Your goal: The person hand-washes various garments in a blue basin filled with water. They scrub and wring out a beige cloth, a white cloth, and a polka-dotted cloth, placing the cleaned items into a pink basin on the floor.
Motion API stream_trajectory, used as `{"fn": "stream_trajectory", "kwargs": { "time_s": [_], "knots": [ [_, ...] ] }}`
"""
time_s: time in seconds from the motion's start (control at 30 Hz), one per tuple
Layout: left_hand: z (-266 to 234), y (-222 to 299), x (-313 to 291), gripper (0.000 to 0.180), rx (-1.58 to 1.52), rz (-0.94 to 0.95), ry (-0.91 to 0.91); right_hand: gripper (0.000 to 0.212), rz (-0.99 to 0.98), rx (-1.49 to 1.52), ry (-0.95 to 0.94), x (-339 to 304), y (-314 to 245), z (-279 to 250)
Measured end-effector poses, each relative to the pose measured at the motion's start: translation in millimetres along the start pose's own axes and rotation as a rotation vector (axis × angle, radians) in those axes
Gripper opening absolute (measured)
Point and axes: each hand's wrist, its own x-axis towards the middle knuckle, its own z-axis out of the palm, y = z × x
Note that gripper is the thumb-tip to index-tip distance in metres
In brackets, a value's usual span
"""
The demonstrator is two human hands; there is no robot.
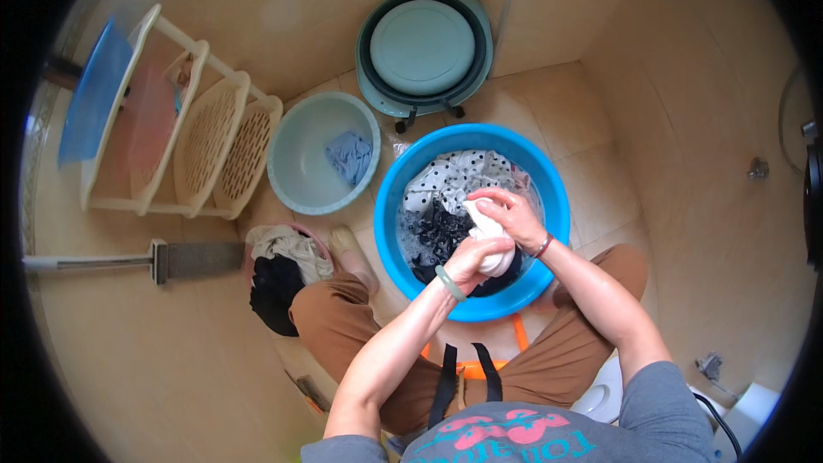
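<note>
Both of my hands are closed around a bunched white cloth (489, 227) above a bright blue basin (390, 270). My left hand (473, 262), with a pale green bangle at its wrist, grips the lower part. On the upper part, my right hand (512, 216) has its fingers curled over the cloth. Beneath them the basin holds soapy water, a white polka-dot garment (467, 173) and dark wet fabric (435, 233). The cloth's exact kind cannot be made out.
A pale green basin (291, 167) with a blue cloth (350, 157) stands at left. Beyond it leans a folded tub (422, 47). A cream shelf rack (206, 141), a flat mop (201, 262) and a pink basin (319, 244) of clothes are further left. Orange stool legs (520, 333) show below.
</note>
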Motion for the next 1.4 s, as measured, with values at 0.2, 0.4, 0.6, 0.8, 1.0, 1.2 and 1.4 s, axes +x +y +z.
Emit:
{"fn": "stream_trajectory", "kwargs": {
  "time_s": [0.2,0.4,0.6,0.8,1.0,1.2,1.4],
  "knots": [
    [27.7,50.4,-13.5,0.039,-0.304,-0.085,-0.251,0.078,0.302,1.039,-0.269,-8.9,2.3,-13.3],
    [-3.3,27.0,-1.0,0.049,-0.410,-0.247,-0.503,0.032,0.150,0.774,-0.178,3.0,-36.3,7.8],
    [11.1,39.4,-12.6,0.045,-0.066,-0.135,-0.439,0.063,0.031,0.556,-0.199,7.7,-59.7,6.8],
    [21.6,40.7,-11.9,0.029,0.359,-0.130,-0.105,0.048,0.111,0.488,-0.173,11.1,-53.3,11.9],
    [17.8,25.8,9.2,0.023,1.005,0.190,0.112,0.028,0.132,0.471,-0.056,14.6,-45.2,18.9],
    [0.6,7.0,24.3,0.017,1.358,0.481,0.173,0.035,0.129,0.413,0.055,17.6,-38.6,26.6],
    [-27.2,-15.6,38.9,0.023,1.493,0.565,0.267,0.040,0.163,0.407,0.141,18.9,-27.0,32.8]
  ]
}}
